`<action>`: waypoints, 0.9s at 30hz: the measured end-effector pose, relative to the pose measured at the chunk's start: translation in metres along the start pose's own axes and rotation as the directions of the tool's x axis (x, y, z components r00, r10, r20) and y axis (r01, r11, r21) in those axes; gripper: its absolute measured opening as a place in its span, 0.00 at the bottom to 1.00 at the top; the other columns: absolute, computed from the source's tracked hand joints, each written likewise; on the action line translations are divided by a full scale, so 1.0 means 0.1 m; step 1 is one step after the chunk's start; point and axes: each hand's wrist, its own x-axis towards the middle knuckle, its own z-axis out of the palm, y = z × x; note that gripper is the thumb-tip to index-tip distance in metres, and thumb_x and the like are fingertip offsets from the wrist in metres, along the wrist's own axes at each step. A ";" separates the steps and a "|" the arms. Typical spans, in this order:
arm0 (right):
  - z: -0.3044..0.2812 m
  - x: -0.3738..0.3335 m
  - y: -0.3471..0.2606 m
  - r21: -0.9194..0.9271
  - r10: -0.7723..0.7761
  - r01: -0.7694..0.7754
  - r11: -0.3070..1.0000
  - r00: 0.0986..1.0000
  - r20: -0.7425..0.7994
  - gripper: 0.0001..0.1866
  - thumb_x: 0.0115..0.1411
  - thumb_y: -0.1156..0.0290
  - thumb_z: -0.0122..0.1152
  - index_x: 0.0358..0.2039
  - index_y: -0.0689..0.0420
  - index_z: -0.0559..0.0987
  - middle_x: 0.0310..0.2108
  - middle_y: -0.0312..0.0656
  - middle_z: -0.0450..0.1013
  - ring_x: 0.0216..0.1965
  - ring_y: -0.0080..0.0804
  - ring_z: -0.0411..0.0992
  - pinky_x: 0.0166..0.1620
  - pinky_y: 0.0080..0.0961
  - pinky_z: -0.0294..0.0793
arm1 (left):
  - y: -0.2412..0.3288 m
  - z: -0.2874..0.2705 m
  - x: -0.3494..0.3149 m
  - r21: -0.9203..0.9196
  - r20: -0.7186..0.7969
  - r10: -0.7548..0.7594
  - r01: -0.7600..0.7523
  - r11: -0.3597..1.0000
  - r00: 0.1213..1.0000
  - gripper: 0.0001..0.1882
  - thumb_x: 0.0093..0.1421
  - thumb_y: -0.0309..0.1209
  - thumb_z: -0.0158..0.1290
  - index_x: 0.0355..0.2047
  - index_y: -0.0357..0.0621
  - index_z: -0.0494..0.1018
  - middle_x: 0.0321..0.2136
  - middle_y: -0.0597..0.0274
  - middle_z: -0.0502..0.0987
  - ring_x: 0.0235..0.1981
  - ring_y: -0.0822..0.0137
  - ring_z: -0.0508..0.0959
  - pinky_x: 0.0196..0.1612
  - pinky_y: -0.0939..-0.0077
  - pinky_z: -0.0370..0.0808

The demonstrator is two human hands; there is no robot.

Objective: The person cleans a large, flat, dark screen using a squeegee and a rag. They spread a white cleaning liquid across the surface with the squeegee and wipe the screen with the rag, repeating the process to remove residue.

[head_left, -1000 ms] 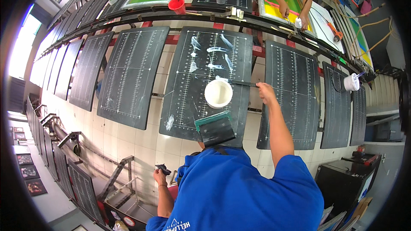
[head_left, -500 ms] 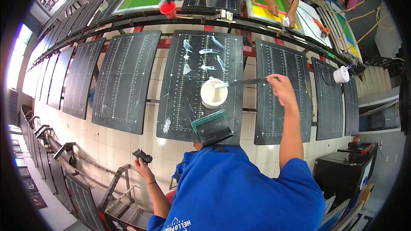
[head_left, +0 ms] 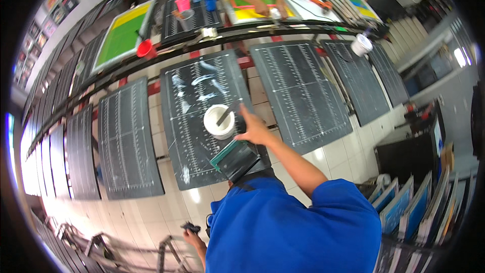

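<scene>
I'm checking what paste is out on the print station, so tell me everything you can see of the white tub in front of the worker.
The white tub is a round, open container, plastic by its look, with no lid on it. It stands upright on the middle black platen, which is smeared with white streaks. A dark stick-like tool leans inside it, its handle pointing toward the right hand, which reaches in at the rim. A green-edged squeegee lies just below it. Its contents cannot be made out.
</scene>
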 end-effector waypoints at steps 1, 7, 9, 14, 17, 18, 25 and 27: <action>0.13 0.02 0.03 0.035 -0.040 0.041 0.999 0.999 -0.026 0.71 0.39 0.60 0.82 0.72 0.64 0.39 0.67 0.56 0.58 0.67 0.54 0.57 0.68 0.41 0.54 | -0.15 -0.12 0.03 0.157 -0.011 -0.002 0.004 0.988 1.000 0.10 0.62 0.30 0.49 0.37 0.32 0.72 0.33 0.58 0.75 0.32 0.69 0.74 0.32 0.71 0.75; 0.36 0.14 0.00 0.095 -0.071 0.082 0.992 0.990 -0.121 0.75 0.36 0.63 0.84 0.72 0.63 0.35 0.66 0.54 0.60 0.67 0.53 0.59 0.67 0.37 0.58 | -0.41 -0.31 0.36 0.020 -0.022 -0.082 0.083 0.996 0.996 0.11 0.60 0.28 0.49 0.37 0.30 0.72 0.31 0.57 0.75 0.30 0.67 0.75 0.30 0.68 0.75; 0.37 0.16 0.06 0.222 -0.085 0.110 0.969 0.989 -0.118 0.75 0.36 0.64 0.83 0.72 0.60 0.35 0.65 0.54 0.61 0.66 0.54 0.61 0.67 0.37 0.59 | -0.35 -0.38 0.46 0.033 -0.005 -0.053 0.053 0.998 0.999 0.11 0.60 0.28 0.49 0.37 0.30 0.72 0.31 0.57 0.75 0.30 0.67 0.75 0.30 0.68 0.75; 0.42 0.26 -0.02 0.352 -0.006 0.056 0.934 0.990 -0.143 0.70 0.35 0.65 0.83 0.72 0.55 0.43 0.64 0.56 0.64 0.64 0.52 0.64 0.66 0.37 0.61 | -0.22 -0.51 0.53 0.170 0.030 0.070 -0.074 0.983 0.997 0.10 0.60 0.27 0.49 0.36 0.31 0.72 0.30 0.57 0.75 0.31 0.66 0.76 0.31 0.68 0.76; 0.39 0.28 -0.01 0.405 0.041 0.048 0.913 0.977 -0.210 0.68 0.35 0.64 0.84 0.71 0.56 0.46 0.63 0.54 0.64 0.64 0.48 0.64 0.66 0.36 0.61 | 0.06 -0.29 0.36 0.210 0.008 0.038 -0.039 0.977 0.999 0.13 0.60 0.29 0.49 0.38 0.31 0.77 0.29 0.51 0.81 0.33 0.60 0.79 0.39 0.64 0.76; 0.37 0.28 0.00 0.422 0.056 0.045 0.906 0.973 -0.226 0.67 0.34 0.64 0.84 0.70 0.56 0.47 0.63 0.54 0.64 0.64 0.47 0.64 0.66 0.36 0.61 | 0.11 -0.23 0.31 0.150 0.045 0.009 -0.016 0.989 0.999 0.12 0.61 0.28 0.48 0.38 0.31 0.75 0.31 0.53 0.79 0.33 0.63 0.78 0.37 0.66 0.77; -0.70 -0.08 0.68 0.363 0.085 0.127 0.923 0.853 -0.515 0.64 0.35 0.66 0.83 0.68 0.61 0.50 0.61 0.49 0.63 0.63 0.42 0.63 0.65 0.37 0.61 | 0.15 0.24 0.05 -0.098 0.147 -0.098 0.113 0.989 0.984 0.12 0.63 0.28 0.47 0.43 0.33 0.70 0.36 0.55 0.75 0.35 0.65 0.78 0.37 0.68 0.81; -1.14 -0.31 0.98 0.284 0.149 0.047 0.958 0.762 -0.630 0.62 0.36 0.69 0.82 0.67 0.62 0.50 0.61 0.51 0.62 0.63 0.43 0.62 0.65 0.37 0.61 | 0.18 0.46 -0.07 -0.162 0.139 -0.132 0.154 0.975 0.981 0.13 0.63 0.28 0.48 0.45 0.34 0.69 0.38 0.53 0.75 0.37 0.61 0.79 0.38 0.63 0.83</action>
